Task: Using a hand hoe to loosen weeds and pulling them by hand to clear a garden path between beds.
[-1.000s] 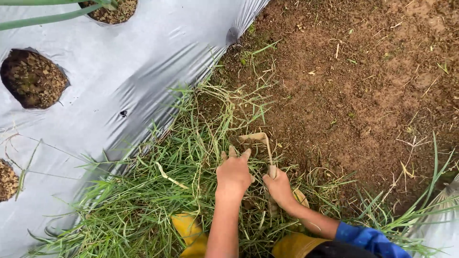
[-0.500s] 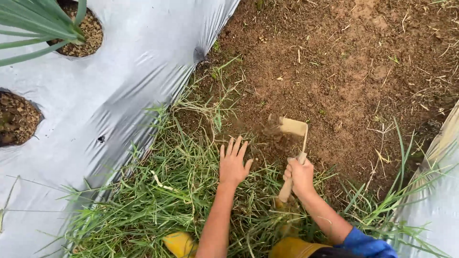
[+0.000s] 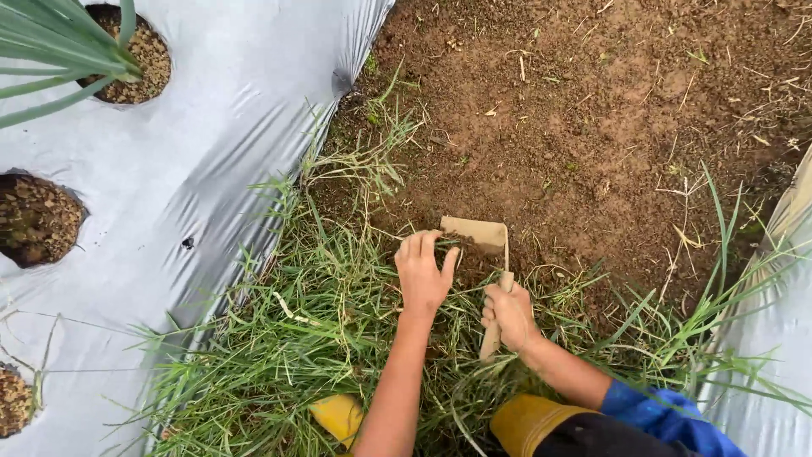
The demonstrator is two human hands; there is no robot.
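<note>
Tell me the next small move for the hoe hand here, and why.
Probably drag the hand hoe back toward the body. Its blade sits at the line where bare soil meets the grass, the right hand grips the handle, and the left hand closes its fingers on a tuft beside the blade, ready to lift cut stems.

Silver-grey plastic mulch sheet (image 3: 228, 127) across the nine to eleven o'clock side, wrinkled, with a small dark tear; round planting holes cut in it, one filled with brown husk (image 3: 139, 59) at eleven o'clock under long green leaves (image 3: 59, 46), another (image 3: 34, 220) at nine o'clock, a third partly seen at the eight o'clock edge; bare brown soil (image 3: 609, 110) from twelve to two o'clock, strewn with dry stalks; second sheet strip (image 3: 782, 338) at four o'clock; yellow boots (image 3: 338, 416) at six o'clock.
</note>
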